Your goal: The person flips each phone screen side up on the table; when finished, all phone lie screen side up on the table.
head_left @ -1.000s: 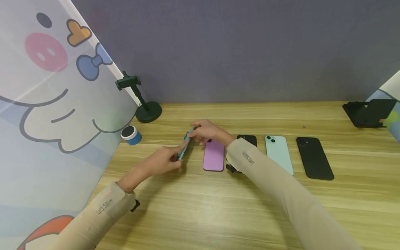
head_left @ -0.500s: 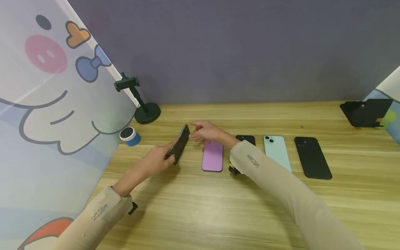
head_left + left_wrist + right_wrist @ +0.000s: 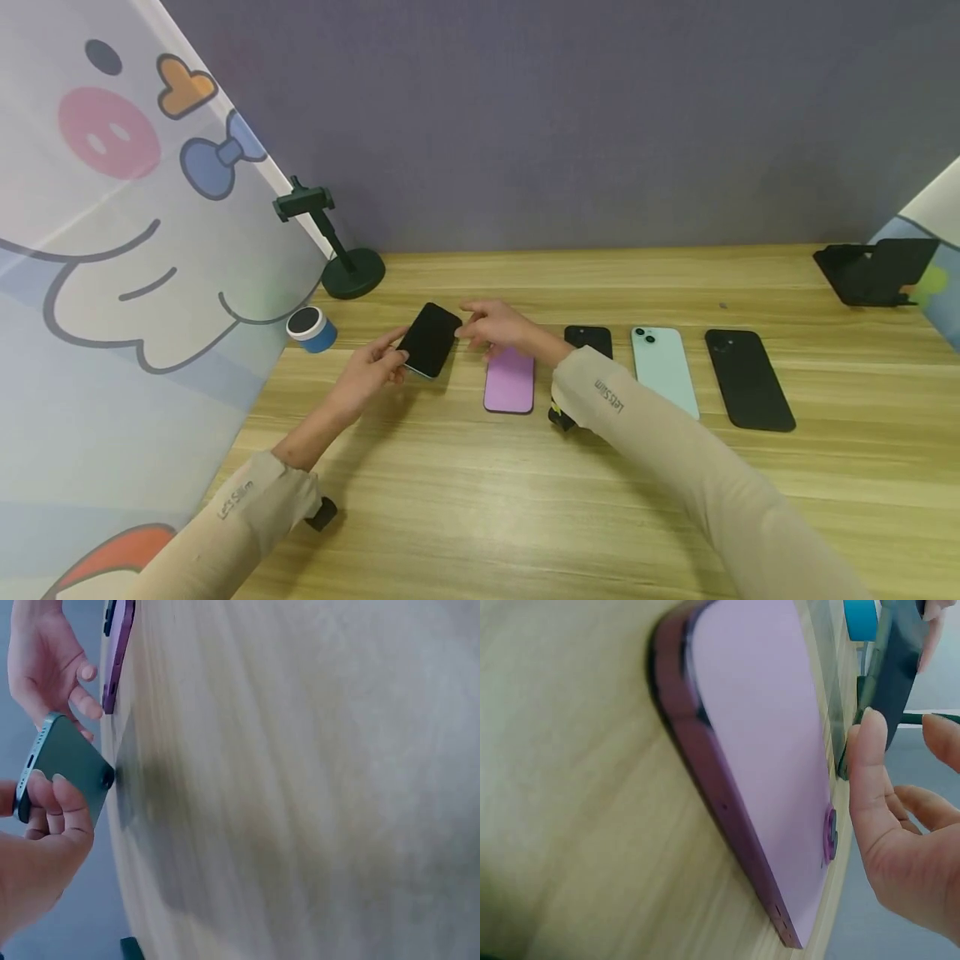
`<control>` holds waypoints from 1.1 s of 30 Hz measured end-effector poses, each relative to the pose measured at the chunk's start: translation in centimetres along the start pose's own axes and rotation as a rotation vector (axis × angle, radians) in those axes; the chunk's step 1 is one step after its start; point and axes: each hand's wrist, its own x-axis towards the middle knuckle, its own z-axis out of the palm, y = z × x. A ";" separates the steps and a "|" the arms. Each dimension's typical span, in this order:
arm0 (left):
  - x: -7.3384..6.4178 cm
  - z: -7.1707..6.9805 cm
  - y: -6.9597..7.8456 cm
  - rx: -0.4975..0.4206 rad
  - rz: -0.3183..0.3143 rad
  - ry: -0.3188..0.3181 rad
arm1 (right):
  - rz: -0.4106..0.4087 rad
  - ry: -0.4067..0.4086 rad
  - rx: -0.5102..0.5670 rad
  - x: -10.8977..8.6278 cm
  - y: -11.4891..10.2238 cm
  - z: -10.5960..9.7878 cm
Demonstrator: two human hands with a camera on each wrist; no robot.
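Observation:
My left hand (image 3: 362, 382) grips a phone (image 3: 430, 340) by its lower left end, thumb on the dark screen, which faces up in the head view. In the left wrist view the teal back of this phone (image 3: 71, 761) shows, with fingers curled against it and a camera bump at the far corner. Just right of the phone is my right hand (image 3: 495, 325), fingers loosely spread and holding nothing. Beneath that hand lies a pink phone (image 3: 509, 385), back up, its top end covered by the hand.
Right of the pink phone lie a dark phone (image 3: 589, 337) partly behind my sleeve, a pale mint phone (image 3: 667, 371) and a black phone (image 3: 750, 379). A dark green phone stand (image 3: 354, 273) and blue jar (image 3: 318, 333) stand left; a black folding stand (image 3: 877, 273) sits far right.
The phone in my left hand has turned from edge-on, teal back partly showing, to screen up. My right hand has come off its upper end and stays close beside it.

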 end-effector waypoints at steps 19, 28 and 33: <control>-0.7 0.8 0.1 -0.267 0.012 -0.082 | 0.010 0.091 0.203 -0.1 0.1 1.0; -0.6 0.2 0.0 -0.125 0.023 -0.124 | -0.021 0.102 0.242 -0.2 0.0 0.7; -0.6 -0.1 0.0 0.003 -0.013 -0.231 | -0.015 0.081 0.219 -0.3 0.2 0.4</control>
